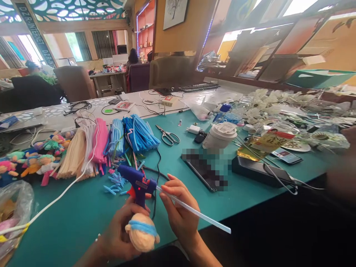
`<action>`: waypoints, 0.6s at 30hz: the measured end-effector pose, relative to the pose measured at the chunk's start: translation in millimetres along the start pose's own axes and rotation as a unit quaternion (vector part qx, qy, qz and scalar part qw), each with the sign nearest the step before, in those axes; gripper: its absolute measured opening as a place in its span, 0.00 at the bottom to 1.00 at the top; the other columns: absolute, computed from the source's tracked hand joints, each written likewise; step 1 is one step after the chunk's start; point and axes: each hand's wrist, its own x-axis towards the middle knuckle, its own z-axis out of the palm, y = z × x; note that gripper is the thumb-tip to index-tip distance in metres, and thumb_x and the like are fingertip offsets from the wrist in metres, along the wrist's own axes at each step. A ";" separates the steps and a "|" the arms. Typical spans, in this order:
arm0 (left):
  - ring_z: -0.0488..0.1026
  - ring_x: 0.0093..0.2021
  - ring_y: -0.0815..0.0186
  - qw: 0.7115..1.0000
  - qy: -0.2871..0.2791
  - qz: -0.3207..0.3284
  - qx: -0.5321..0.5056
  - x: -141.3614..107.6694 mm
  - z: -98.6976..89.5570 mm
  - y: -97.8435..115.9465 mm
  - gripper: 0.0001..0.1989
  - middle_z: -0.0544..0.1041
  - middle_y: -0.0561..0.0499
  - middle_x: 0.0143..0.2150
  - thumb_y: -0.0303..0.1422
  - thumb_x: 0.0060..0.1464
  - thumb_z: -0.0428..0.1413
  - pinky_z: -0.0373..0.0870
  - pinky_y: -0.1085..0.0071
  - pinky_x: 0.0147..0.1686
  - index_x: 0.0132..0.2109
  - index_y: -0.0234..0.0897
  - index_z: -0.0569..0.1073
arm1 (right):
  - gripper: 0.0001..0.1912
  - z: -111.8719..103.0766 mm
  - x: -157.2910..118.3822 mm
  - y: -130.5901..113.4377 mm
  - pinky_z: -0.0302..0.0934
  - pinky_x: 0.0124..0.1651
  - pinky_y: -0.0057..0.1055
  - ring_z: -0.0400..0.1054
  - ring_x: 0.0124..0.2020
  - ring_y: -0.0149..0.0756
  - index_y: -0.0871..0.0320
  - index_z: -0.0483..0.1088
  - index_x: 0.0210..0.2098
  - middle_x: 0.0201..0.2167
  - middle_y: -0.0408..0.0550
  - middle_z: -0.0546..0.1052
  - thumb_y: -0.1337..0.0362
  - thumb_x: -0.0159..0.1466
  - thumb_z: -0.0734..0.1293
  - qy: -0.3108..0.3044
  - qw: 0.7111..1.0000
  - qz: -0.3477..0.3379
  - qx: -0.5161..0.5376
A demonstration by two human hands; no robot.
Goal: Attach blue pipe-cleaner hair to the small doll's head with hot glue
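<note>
A blue hot glue gun with a small red light is held by its handle in my left hand. The same hand also has a round, fuzzy beige doll head with a blue band, in front of the handle. My right hand pinches a long translucent glue stick close to the gun's rear end. The stick's front end meets the back of the gun; its free end slants down to the right. Snipped blue pipe cleaner pieces lie left of the gun.
Bundles of beige, white, pink and blue pipe cleaners lie behind the gun. Small dolls are piled at left. Scissors, a white cup and a black phone are on the green mat. A blurred person's part shows at right.
</note>
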 end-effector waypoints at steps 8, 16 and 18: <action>0.75 0.41 0.55 1.000 -0.020 0.020 0.010 -3.1 -2.9 -6.1 0.25 0.73 0.41 0.49 0.34 0.30 0.71 0.74 0.61 0.39 0.40 0.39 0.75 | 0.03 0.5 -3.7 7.3 0.65 0.49 0.49 0.67 0.27 0.34 0.52 0.71 0.34 0.27 0.42 0.74 0.68 0.62 0.67 0.017 1.000 -0.025 0.001; 0.73 0.46 0.52 0.996 -0.058 0.059 0.020 -2.4 -6.0 -5.5 0.26 0.74 0.42 0.47 0.33 0.31 0.70 0.72 0.56 0.45 0.42 0.39 0.74 | 0.02 -0.3 -2.6 8.6 0.65 0.49 0.48 0.66 0.26 0.33 0.53 0.71 0.34 0.26 0.41 0.73 0.65 0.64 0.67 0.026 0.998 -0.053 0.008; 0.73 0.46 0.51 0.996 -0.069 0.063 0.014 -1.8 -6.1 -6.0 0.27 0.73 0.42 0.49 0.35 0.31 0.70 0.72 0.54 0.45 0.43 0.39 0.74 | 0.02 -1.2 -1.4 8.2 0.65 0.49 0.47 0.66 0.26 0.32 0.53 0.71 0.34 0.26 0.41 0.72 0.64 0.64 0.67 0.022 0.998 -0.061 0.012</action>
